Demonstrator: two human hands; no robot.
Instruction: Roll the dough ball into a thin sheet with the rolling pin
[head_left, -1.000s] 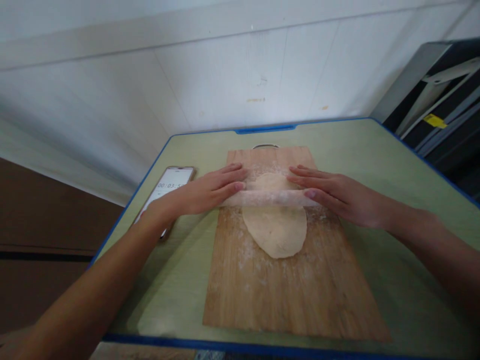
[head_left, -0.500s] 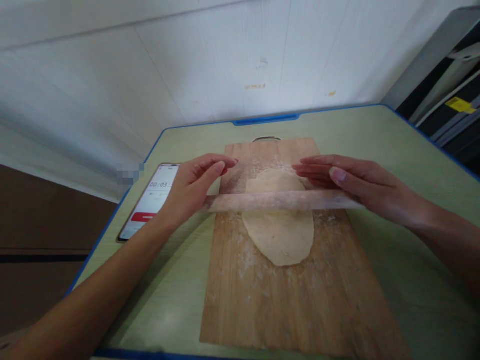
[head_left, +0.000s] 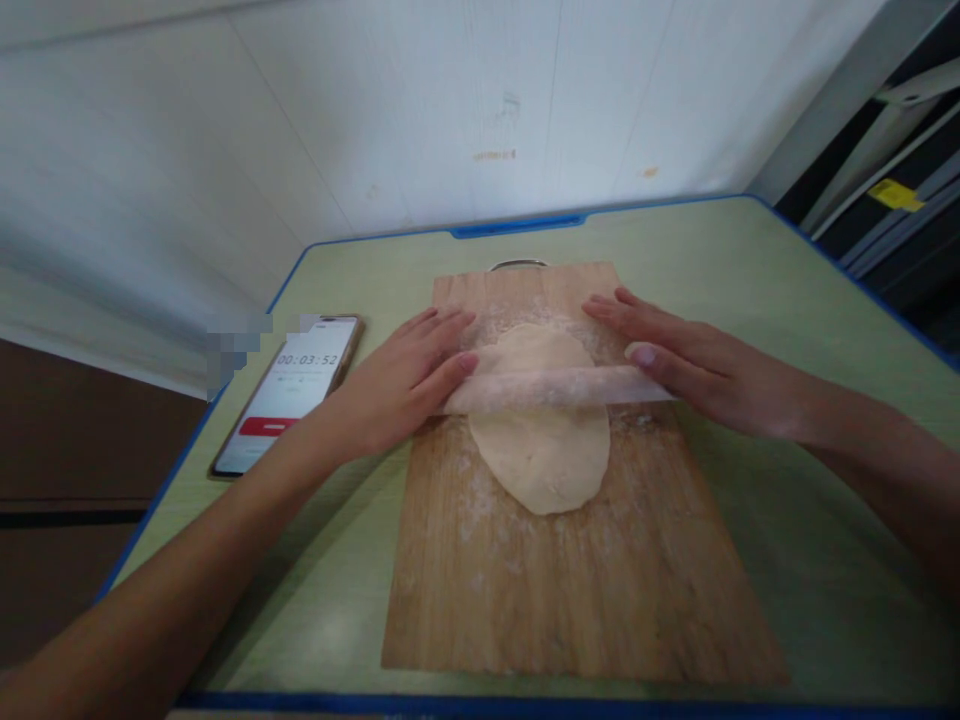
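Observation:
A pale, flour-dusted rolling pin (head_left: 555, 388) lies crosswise over a flattened oval sheet of dough (head_left: 544, 460). The dough rests on a wooden board (head_left: 585, 600) sprinkled with flour. My left hand (head_left: 412, 375) lies over the pin's left end, palm down, fingers stretched forward. Over the right end is my right hand (head_left: 679, 355), its fingers also extended and not wrapped round the pin. Both palms hide the pin's ends. Part of the dough shows beyond the pin, part on the near side.
A phone (head_left: 289, 390) with a running timer lies on the pale green table (head_left: 330, 590), left of my left hand. At the board's far end is a metal handle (head_left: 519, 264). A white wall (head_left: 420, 120) stands behind the table's blue edge.
My hands have flattened and their fingers have spread a little over the pin. The left hand has come in nearer the board. The view has shifted slightly, showing more of the phone.

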